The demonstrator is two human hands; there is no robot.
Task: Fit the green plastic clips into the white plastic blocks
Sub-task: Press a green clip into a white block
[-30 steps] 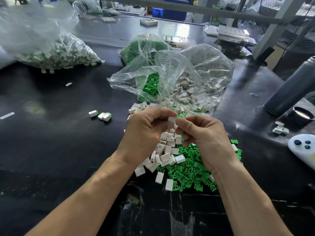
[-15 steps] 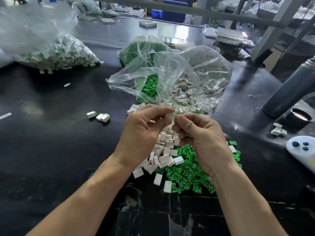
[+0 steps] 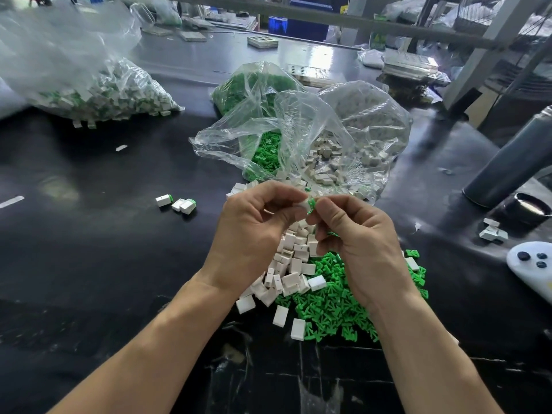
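Observation:
Above the piles, my left hand (image 3: 254, 228) pinches a small white block (image 3: 303, 204) between thumb and fingertips. My right hand (image 3: 355, 234) pinches a green clip (image 3: 311, 202) right against that block's end. Below my hands lie a heap of loose white blocks (image 3: 291, 270) and a heap of green clips (image 3: 334, 306) on the black table (image 3: 89, 249). Three fitted blocks with green ends (image 3: 177, 203) lie to the left.
Open clear bags of green clips (image 3: 265, 150) and white blocks (image 3: 343, 156) stand behind my hands. A bag of fitted pieces (image 3: 98, 94) sits far left. A dark cylinder (image 3: 513, 162), a small round dish (image 3: 527, 207), spare blocks (image 3: 493, 231) and a white controller (image 3: 534, 264) lie on the right.
Both hands rose slightly and the green clip now shows between my right fingertips at the block's end; a second ago only the white block showed.

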